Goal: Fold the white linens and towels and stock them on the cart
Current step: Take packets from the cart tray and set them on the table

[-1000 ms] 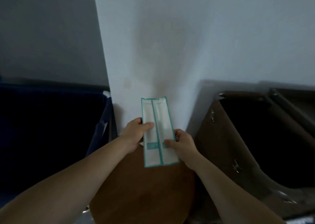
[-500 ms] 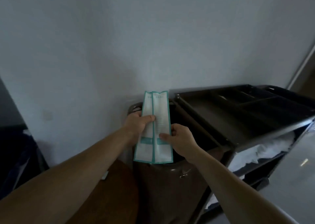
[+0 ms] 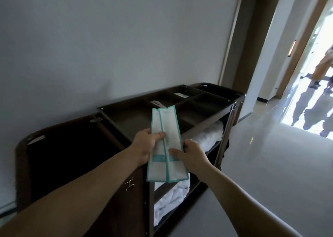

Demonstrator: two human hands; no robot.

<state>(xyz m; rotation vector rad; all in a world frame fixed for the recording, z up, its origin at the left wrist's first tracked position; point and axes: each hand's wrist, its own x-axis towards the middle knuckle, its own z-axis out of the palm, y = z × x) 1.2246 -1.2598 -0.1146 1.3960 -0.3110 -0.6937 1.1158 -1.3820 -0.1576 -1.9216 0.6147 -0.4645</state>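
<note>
The left hand (image 3: 145,146) is holding a long flat white paper packet with a teal edge (image 3: 155,170). Its thumb is lying on the front and its fingers are curling behind. The right hand (image 3: 191,155) is pinching a second packet of the same kind (image 3: 171,126), thumb on the front, fingers behind. The two packets are sitting side by side, touching, and pointing up and away.

The packets are hanging over the near edge of a dark brown cart (image 3: 207,127) that is standing against a grey wall (image 3: 108,47). The cart's top tray is split into boxes. The crumpled white linens (image 3: 210,133) are lying on the cart's shelves under the tray, with more (image 3: 171,199) on a lower shelf. A big dark bag (image 3: 72,146) is hanging on the cart's left end.

Far right, light is shining through a doorway (image 3: 310,85).
</note>
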